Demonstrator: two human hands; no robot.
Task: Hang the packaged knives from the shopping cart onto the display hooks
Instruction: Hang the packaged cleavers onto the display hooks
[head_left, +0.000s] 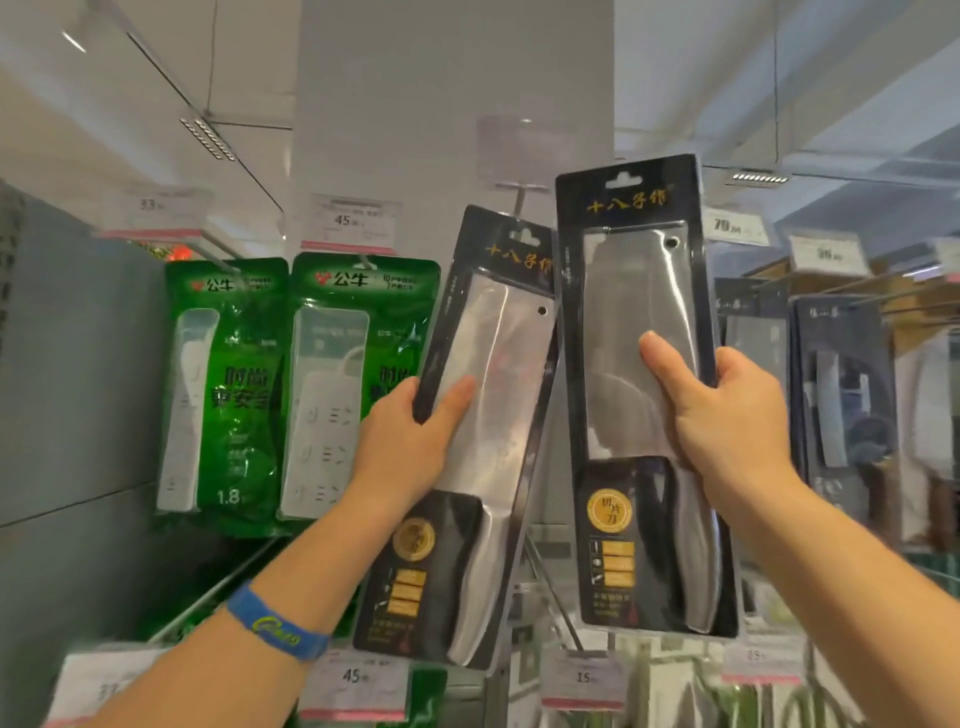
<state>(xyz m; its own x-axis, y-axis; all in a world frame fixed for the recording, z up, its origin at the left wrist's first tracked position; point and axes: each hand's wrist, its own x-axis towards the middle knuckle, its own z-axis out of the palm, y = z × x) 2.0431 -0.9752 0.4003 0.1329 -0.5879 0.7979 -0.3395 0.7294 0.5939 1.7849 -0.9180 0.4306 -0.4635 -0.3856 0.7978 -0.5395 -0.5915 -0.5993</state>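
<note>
Inside left pack (480, 470) and right pack (618, 410), one cleaver (511, 348) each

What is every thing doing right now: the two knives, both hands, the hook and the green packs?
Left black-card packaged silver cleaver: tilted, held up, not hung.
Right black-card packaged silver cleaver: nearly upright, held up, not hung.
Left hand: grips the left pack's edge.
Right hand: grips the right pack's edge.
Metal display hook: no pack seen on it.
Green power-strip packs: hanging on hooks.
</note>
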